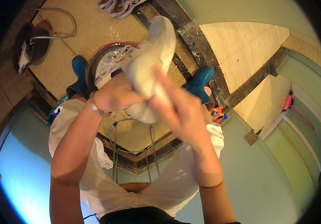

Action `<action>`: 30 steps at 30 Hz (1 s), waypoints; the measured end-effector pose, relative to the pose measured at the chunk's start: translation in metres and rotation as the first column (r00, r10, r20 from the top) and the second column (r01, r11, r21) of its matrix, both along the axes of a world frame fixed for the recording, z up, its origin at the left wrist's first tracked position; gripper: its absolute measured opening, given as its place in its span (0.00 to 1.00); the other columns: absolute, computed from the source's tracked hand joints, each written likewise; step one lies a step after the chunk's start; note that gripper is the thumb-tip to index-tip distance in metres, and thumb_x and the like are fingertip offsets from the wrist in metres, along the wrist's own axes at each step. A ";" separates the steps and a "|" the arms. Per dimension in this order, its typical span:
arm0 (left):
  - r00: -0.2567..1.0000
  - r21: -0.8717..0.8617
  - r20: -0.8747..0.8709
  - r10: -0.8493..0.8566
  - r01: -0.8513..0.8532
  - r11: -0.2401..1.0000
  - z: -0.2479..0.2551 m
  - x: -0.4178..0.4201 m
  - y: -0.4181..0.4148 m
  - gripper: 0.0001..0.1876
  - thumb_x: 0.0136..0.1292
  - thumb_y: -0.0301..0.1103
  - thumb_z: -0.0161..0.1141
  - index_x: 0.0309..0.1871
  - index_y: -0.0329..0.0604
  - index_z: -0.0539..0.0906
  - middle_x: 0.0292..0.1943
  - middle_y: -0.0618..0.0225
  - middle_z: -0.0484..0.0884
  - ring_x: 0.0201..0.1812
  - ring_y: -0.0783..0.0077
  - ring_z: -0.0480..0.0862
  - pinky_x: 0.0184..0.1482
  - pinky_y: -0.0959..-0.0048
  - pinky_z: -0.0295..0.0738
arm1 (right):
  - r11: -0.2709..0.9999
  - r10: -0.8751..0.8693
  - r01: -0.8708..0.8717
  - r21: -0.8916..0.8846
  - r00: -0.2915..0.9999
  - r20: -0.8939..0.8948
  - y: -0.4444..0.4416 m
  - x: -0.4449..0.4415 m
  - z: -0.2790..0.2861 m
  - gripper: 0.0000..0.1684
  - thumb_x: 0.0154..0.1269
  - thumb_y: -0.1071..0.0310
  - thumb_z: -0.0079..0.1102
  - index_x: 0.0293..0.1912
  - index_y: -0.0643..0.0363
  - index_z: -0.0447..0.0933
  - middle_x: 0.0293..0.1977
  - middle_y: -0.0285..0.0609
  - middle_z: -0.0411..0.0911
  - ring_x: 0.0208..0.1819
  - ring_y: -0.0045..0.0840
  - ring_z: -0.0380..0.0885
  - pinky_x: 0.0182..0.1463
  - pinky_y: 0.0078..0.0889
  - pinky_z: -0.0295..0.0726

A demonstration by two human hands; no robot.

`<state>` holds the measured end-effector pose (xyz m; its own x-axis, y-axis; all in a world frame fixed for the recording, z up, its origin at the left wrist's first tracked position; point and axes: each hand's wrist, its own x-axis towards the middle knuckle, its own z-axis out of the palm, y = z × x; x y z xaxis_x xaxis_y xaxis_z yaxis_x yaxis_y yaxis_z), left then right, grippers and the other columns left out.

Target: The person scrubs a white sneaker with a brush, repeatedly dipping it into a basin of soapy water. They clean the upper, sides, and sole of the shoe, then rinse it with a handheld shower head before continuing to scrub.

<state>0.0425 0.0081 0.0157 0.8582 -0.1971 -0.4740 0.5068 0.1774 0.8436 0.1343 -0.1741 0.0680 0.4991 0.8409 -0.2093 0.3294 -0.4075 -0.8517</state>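
Note:
A white lace-up shoe (160,42) is held up in front of me, sole edge turned partly upward, above a basin (91,71) with a dark rim and foamy water. Its pale laces (107,70) hang on the left, over the basin. My left hand (115,93), with a bracelet at the wrist, grips the shoe near its opening; some fingers are hidden. My right hand (180,107) is blurred and closed around a slim pale object (162,96) pressed against the shoe. What that object is cannot be made out.
Blue rubber boots (79,70) stand either side of the basin. A metal hose (71,21) and dark round container (23,53) lie to the left. Grey fabric (121,7) lies at the top. A colourful packet (218,114), stone ledge (199,44) and glass panel (250,179) are on the right.

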 end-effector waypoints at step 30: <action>0.993 0.225 0.091 -0.078 0.056 0.973 -0.015 -0.017 -0.017 0.15 0.58 0.41 0.60 0.45 0.43 0.82 0.34 0.59 0.85 0.36 0.64 0.85 0.41 0.68 0.78 | 0.994 -0.093 0.095 -0.049 0.995 0.045 -0.012 0.007 -0.017 0.29 0.66 0.64 0.59 0.66 0.52 0.68 0.36 0.39 0.81 0.27 0.18 0.74 0.34 0.24 0.76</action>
